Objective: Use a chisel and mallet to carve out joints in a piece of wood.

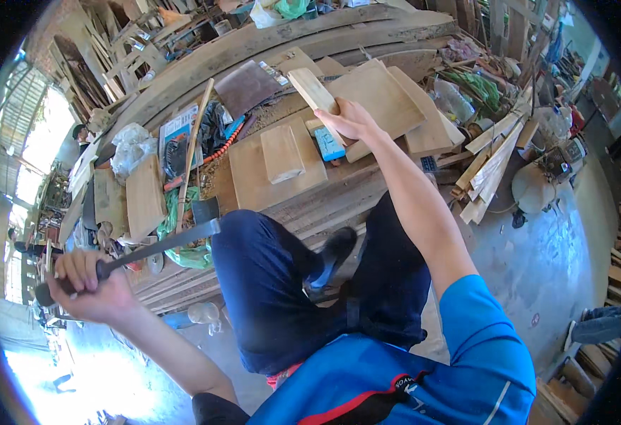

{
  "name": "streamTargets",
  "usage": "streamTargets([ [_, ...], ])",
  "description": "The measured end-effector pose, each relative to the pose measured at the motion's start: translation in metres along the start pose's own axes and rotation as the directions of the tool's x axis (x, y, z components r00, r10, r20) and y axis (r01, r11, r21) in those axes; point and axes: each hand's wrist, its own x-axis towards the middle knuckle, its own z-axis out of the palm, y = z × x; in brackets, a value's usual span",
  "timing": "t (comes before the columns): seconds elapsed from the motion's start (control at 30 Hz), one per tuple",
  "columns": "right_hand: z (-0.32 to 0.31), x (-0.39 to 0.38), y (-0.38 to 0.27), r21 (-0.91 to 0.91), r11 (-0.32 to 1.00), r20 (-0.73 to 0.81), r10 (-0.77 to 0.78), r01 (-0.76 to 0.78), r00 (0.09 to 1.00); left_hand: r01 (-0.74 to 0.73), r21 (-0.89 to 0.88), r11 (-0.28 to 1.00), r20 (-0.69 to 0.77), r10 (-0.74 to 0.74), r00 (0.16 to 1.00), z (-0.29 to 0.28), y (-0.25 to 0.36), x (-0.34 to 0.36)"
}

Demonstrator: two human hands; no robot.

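Left grip (91, 287): chisel (160, 246); flat, metal

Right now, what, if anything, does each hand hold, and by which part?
The left hand grips a chisel-like tool by its dark handle; the right hand holds a pale wooden block toward its near end.

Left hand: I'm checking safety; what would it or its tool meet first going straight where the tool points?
The left hand would likely bring its tool against the left knee first; depth is unclear, so it might pass above.
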Motion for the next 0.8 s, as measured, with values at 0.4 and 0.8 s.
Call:
streamTargets([
  [0.4, -0.005, 0.006, -0.002, 0.069, 0.997, -0.009, 0.023, -0.022, 1.0, 0.026, 0.121, 0.992, 0.185, -0.048, 0.981, 0.033, -0.087, 0.003],
  [0.8, 0.014, 0.023, -0.014, -0.029, 0.998, 0.082, -0.045, 0.048, 0.996, 0.496, 0.354, 0.793, 0.225, -0.587, 0.777, -0.043, -0.301, 0.101],
])
